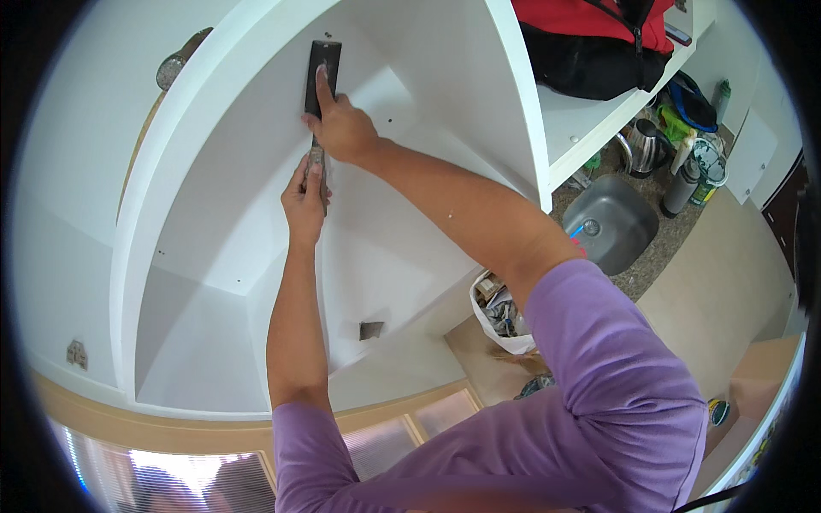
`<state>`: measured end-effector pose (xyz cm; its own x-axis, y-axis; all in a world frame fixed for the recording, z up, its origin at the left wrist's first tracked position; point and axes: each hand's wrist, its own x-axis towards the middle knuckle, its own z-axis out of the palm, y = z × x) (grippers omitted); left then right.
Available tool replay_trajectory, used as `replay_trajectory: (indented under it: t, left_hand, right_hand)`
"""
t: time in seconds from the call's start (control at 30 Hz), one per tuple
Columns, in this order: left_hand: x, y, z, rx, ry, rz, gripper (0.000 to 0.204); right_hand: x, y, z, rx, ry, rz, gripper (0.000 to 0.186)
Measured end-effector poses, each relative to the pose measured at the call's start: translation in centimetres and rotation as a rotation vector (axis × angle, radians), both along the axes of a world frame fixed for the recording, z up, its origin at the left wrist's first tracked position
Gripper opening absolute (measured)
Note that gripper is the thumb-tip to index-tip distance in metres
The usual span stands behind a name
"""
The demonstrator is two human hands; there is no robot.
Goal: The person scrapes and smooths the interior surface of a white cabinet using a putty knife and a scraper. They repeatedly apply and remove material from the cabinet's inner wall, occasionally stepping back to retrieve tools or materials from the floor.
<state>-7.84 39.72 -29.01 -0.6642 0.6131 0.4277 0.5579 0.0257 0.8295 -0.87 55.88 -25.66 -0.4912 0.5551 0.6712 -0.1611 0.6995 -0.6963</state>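
Observation:
Inside a white cabinet [205, 197], both my hands are on one long, narrow tool [323, 53] with a flat black upper part and a worn greyish lower part. My right hand [344, 131] is closed round the black part, its thumb laid along the face. Just below, my left hand [305, 198] grips the lower part, thumb on top. The tool lies against or close to the white panel; I cannot tell whether it touches. A small hole [328, 35] shows just beyond its upper end.
A square cutout [370, 330] opens in the panel below my hands. What looks like a hammer [175, 68] lies outside the frame's left. To the right are a red and black bag [599, 51] on a shelf, a sink [629, 244], a kettle [643, 147] and a white bag of debris [511, 344].

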Motion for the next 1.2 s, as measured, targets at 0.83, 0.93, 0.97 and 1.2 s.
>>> replay_trajectory:
  t: [0.83,0.93,0.97,1.2]
  left_hand:
    - [-0.8,-0.1,2.4,-0.080,0.082,0.020,0.053]
    - [-0.2,-0.6,1.4,-0.054,0.076,0.073,0.050]
    - [-0.1,-0.7,0.9,-0.036,0.062,0.052,0.050]
    - [-1.1,0.4,1.2,0.022,0.048,0.015,0.049]
  right_hand:
    - [-1.0,1.0,0.8,-0.079,0.065,0.132,0.093]
    - [-1.3,0.0,-0.6,-0.017,0.079,0.145,0.094]
    - [-1.4,-0.2,-1.2,0.006,0.058,0.143,0.094]
    - [-0.8,-0.3,-0.2,-0.071,0.082,0.210,0.091]
